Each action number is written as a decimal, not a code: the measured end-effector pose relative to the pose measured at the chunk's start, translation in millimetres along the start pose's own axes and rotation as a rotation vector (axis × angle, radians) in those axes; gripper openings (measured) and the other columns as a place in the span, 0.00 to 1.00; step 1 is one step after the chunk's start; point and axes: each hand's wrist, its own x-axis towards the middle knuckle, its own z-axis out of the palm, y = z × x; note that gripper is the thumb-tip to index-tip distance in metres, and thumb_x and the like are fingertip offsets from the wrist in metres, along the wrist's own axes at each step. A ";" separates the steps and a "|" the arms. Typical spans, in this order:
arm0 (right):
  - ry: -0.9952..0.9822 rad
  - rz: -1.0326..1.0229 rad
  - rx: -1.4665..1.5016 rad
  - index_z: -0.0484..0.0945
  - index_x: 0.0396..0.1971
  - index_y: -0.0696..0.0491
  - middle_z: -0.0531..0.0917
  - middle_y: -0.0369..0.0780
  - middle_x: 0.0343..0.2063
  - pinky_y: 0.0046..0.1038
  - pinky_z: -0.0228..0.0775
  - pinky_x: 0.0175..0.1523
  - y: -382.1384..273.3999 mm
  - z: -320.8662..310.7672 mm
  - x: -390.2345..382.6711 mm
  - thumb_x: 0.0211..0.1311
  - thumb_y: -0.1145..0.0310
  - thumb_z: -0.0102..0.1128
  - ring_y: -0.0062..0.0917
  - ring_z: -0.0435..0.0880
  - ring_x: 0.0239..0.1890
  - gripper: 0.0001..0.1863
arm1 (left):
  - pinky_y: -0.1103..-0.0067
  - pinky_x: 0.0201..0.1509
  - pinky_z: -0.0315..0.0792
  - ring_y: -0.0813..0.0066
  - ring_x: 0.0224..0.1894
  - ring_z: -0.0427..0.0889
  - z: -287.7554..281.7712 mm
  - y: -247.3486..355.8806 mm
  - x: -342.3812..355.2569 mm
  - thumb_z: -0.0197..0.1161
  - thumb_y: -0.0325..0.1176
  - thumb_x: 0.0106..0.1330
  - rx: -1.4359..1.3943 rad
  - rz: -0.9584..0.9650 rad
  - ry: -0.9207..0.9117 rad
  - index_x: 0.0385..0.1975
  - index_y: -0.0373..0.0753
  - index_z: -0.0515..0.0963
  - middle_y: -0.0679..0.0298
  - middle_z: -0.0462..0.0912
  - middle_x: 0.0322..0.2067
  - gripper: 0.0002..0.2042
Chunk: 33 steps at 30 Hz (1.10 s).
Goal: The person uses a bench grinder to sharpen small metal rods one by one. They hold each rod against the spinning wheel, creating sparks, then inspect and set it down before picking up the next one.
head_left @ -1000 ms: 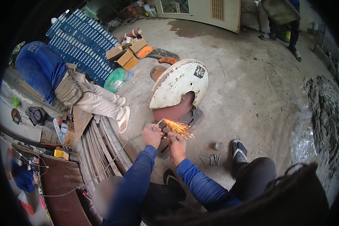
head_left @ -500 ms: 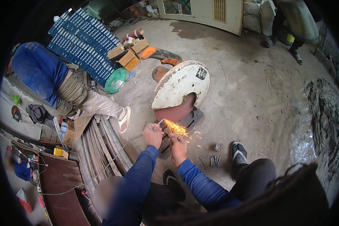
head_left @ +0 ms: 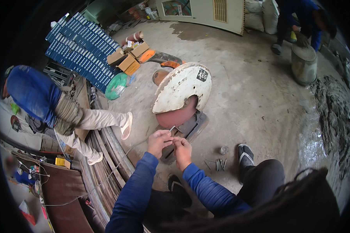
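Nearest, the person squats on the concrete floor (head_left: 260, 97) with both blue sleeves reaching forward. The left hand (head_left: 158, 142) and the right hand (head_left: 182, 150) meet fingertip to fingertip, each pinched on one short metal pin (head_left: 172, 128) whose free end points at the wheel just beyond them. The pin sits between the two hands, right at the front edge of the grinder's base.

By its look the pin is light, stiff and smooth, so it would tend to roll or slip between bare fingers. It looks best taken near its rear end, well back from the tip that faces the wheel, which may be hot and sharp.

Just right of the hands, beside the person's dark shoe (head_left: 245, 155), lies one small cluster of similar pins (head_left: 220, 164); I cannot count them singly.

Past the hands stands one bench grinder: a dark red wheel (head_left: 179, 115) under a white curved guard (head_left: 181, 87).

Further left, another person in a blue top (head_left: 35, 93) bends over a bundle of long metal bars (head_left: 105, 155). Cardboard boxes (head_left: 128, 58) and stacked blue packets (head_left: 81, 50) lie beyond. At the far right stands one grey metal bucket (head_left: 304, 64).
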 end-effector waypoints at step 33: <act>-0.014 -0.085 0.039 0.78 0.44 0.62 0.81 0.35 0.33 0.17 0.68 0.40 -8.2 5.9 1.7 0.62 0.75 0.62 0.15 0.76 0.34 0.12 | 0.79 0.22 0.74 0.79 0.19 0.79 4.1 -3.9 2.5 0.58 0.26 0.67 0.474 0.282 0.202 0.31 0.31 0.79 0.61 0.81 0.23 0.05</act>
